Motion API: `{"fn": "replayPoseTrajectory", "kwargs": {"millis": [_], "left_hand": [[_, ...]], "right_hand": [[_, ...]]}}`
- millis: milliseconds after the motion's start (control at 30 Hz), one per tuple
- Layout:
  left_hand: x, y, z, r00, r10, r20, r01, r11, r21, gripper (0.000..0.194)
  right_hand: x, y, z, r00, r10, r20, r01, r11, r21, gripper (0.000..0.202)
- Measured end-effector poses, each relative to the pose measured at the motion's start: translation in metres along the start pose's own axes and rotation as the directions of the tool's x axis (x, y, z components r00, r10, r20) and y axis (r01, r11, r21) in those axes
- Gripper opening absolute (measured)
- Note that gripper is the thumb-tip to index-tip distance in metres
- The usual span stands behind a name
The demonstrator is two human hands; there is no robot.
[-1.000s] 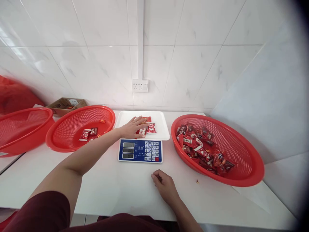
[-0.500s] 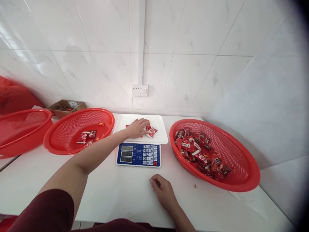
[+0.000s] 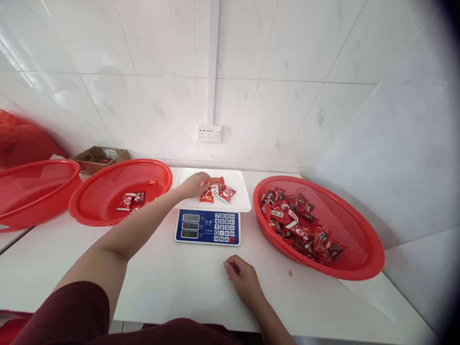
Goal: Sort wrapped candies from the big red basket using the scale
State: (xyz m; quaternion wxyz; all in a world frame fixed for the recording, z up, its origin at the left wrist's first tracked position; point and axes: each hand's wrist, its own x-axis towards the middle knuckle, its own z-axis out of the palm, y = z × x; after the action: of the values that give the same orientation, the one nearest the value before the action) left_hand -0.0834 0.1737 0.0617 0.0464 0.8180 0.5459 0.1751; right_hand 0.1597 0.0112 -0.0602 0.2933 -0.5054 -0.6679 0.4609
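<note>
A weighing scale point(image 3: 207, 228) with a blue keypad panel stands on the table, a white tray point(image 3: 237, 189) on top of it. Several small red and white snack packets point(image 3: 214, 189) lie bunched on the tray. My left hand point(image 3: 194, 186) reaches over the tray's left part, fingers bent down at the left edge of the packets; what its fingertips hold, if anything, is hidden. In front of the scale my right hand point(image 3: 245, 279) rests on the table, loosely curled, with nothing seen in it.
To the right, a red perforated basket point(image 3: 359, 230) holds many wrapped packets. Another red basket point(image 3: 97, 191) with several packets sits left of the scale. Farther left are a third red basket point(image 3: 43, 211), a cardboard box point(image 3: 88, 165) and a red bag point(image 3: 25, 141).
My left hand has slid left off the top of the packets, and its fingers have bent, baring more of the pile. My right hand stays in place. The view has shifted slightly.
</note>
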Motion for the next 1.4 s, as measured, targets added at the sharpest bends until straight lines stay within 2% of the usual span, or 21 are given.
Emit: {"fn": "replayPoseTrajectory", "kwargs": {"millis": [100,200,333,500,667,800,933,1033,1133,1300,1400], "left_hand": [[-0.012,-0.018,-0.008,0.996,-0.089,-0.005,0.089,0.995,0.037,0.027],[-0.021,-0.029,-0.010,0.995,-0.101,0.020,0.100,0.994,0.051,0.030],[-0.019,-0.028,-0.005,0.999,-0.026,0.046,0.023,0.999,0.049,0.039],[0.001,-0.023,0.006,0.995,0.068,0.075,-0.074,0.993,0.093,0.036],[0.010,-0.030,0.011,0.999,0.004,0.035,-0.008,0.994,0.107,0.038],[-0.001,-0.032,0.006,0.998,-0.065,0.011,0.064,0.993,0.096,0.041],[-0.018,-0.027,-0.003,0.985,-0.171,-0.021,0.172,0.981,0.091,0.042],[-0.024,-0.023,-0.006,0.981,-0.194,0.015,0.193,0.979,0.068,0.037],[-0.022,-0.019,-0.004,0.984,-0.169,0.047,0.167,0.985,0.039,0.033],[-0.012,-0.004,0.004,0.992,-0.128,0.010,0.127,0.992,0.024,0.038],[-0.009,0.011,0.011,1.000,0.024,0.016,-0.024,1.000,0.008,0.041]], "right_hand": [[0.001,0.000,0.000,1.000,-0.004,-0.003,0.004,1.000,-0.015,0.026],[0.001,0.000,0.000,1.000,-0.009,-0.006,0.009,1.000,-0.019,0.027],[0.001,0.001,0.001,1.000,-0.012,-0.015,0.012,1.000,-0.021,0.026],[0.001,0.001,0.001,0.999,-0.020,-0.035,0.019,1.000,-0.017,0.027],[0.001,0.002,0.002,0.999,-0.012,-0.042,0.011,1.000,-0.025,0.027],[0.000,0.001,0.001,1.000,-0.008,-0.025,0.007,1.000,-0.026,0.027],[0.000,-0.001,0.000,0.999,-0.024,-0.022,0.023,0.999,-0.026,0.028],[0.000,-0.003,0.000,1.000,-0.020,-0.021,0.019,0.999,-0.030,0.028],[0.000,-0.005,0.000,1.000,-0.007,-0.020,0.006,0.999,-0.042,0.027],[0.000,-0.002,0.000,1.000,-0.003,-0.014,0.002,1.000,-0.030,0.026],[0.001,-0.001,0.000,1.000,-0.001,-0.013,0.001,1.000,-0.016,0.025]]}}
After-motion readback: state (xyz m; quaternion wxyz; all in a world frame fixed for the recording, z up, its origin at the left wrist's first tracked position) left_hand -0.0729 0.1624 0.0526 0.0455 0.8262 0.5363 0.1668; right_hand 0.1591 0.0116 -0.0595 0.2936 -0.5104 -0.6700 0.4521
